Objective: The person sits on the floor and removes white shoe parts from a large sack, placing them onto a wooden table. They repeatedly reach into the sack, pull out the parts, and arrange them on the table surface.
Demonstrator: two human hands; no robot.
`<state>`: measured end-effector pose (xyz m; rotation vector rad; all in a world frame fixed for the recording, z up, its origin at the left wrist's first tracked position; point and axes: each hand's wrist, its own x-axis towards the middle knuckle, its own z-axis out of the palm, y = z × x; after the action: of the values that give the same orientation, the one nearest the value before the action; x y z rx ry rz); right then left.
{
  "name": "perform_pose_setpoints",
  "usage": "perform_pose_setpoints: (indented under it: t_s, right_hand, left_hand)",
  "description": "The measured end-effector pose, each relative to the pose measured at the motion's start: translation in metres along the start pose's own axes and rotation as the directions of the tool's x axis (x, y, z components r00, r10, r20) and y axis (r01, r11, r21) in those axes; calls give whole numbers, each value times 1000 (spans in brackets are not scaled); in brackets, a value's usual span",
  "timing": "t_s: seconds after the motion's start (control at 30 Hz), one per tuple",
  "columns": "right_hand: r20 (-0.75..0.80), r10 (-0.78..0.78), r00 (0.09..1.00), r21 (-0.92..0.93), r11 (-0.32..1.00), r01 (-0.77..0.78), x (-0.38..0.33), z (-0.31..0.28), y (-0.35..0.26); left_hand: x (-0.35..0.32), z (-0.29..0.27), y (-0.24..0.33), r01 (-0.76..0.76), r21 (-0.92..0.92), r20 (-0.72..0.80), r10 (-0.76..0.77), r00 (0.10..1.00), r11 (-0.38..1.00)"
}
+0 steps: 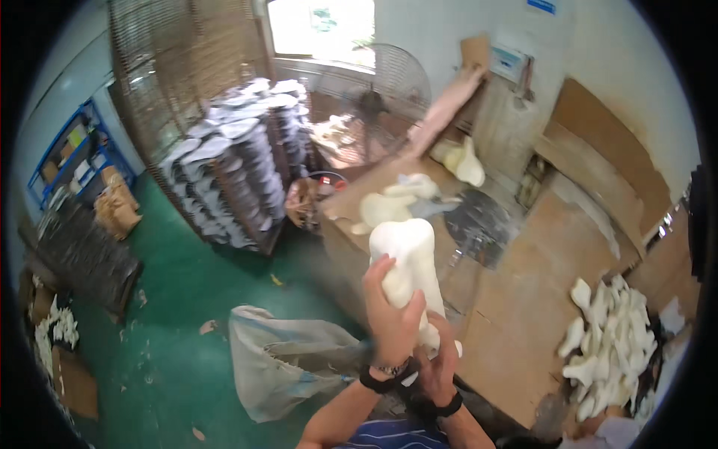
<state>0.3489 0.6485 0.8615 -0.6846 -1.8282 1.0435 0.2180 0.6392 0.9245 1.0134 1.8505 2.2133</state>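
Observation:
Both hands are on a large white bone-shaped piece [422,254], its broad two-lobed end pointing away from me over the near edge of the bench. My left hand [394,310] grips its left side, thumb and fingers closed around it. Lower down, my right hand [440,358] closes around the narrower end, most of which its fingers hide. Just beyond the piece, several pale cream pieces [385,208] lie on the cardboard-covered bench [508,329], beside a dark worn patch [482,224].
A heap of smaller white bone-shaped pieces [609,348] lies at the right. A whitish sack [288,367] stands on the green floor [176,322] to my left. Beyond are a rack of stacked grey-white pieces [243,161], a large fan [400,78] and a blue shelf [93,153].

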Motion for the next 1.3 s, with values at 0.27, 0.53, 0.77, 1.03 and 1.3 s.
perform_pose_setpoints:
  t_s: [0.27, 0.53, 0.77, 1.03, 1.3]
  right_hand:
    - [-222, 378, 899, 144, 924, -353, 31, -128, 58]
    - [-513, 495, 702, 346, 867, -358, 56, -185, 141]
    - [-421, 552, 720, 126, 821, -557, 54, -181, 253]
    - [-429, 490, 759, -202, 767, -609, 66, -160, 324]
    - [-437, 643, 629, -101, 660, -745, 91, -150, 316]
  left_hand:
    - [-7, 198, -16, 103, -26, 341, -88, 936, 994]
    - [-38, 349, -58, -2, -3, 578, 4, 816, 1000]
    - [-48, 379, -216, -190, 232, 692, -25, 722, 954]
    - [-32, 398, -258, -64, 294, 655, -152, 740, 954]
    - [-23, 409, -274, -75, 281, 703, -152, 695, 957]
